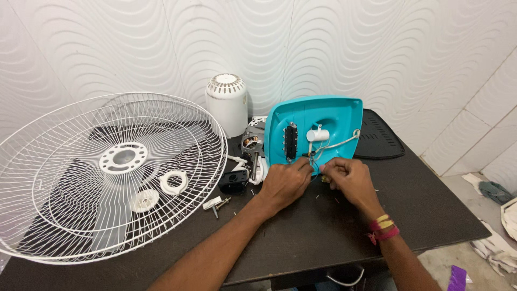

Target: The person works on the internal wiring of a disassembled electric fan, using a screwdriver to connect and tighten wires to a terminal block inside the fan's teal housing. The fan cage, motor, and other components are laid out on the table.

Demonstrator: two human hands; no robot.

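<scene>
A turquoise fan base housing (pixel 334 116) stands on its edge on the dark table (pixel 323 226), its open inside facing me. Inside it sit a black switch block (pixel 291 141), a white cylindrical capacitor (pixel 319 134) and white wires (pixel 344 142). My left hand (pixel 285 183) and my right hand (pixel 347 177) meet at the housing's lower edge, fingers pinched on thin wires there. What lies between the fingertips is too small to tell. My right wrist wears red and yellow threads.
A large white wire fan guard (pixel 107 172) lies at the left, with a white ring (pixel 173 182) and a cap on it. Behind stand a white motor cover (pixel 227 105), the motor (pixel 250 141) and a black grille panel (pixel 377 137). Screws lie scattered near my hands.
</scene>
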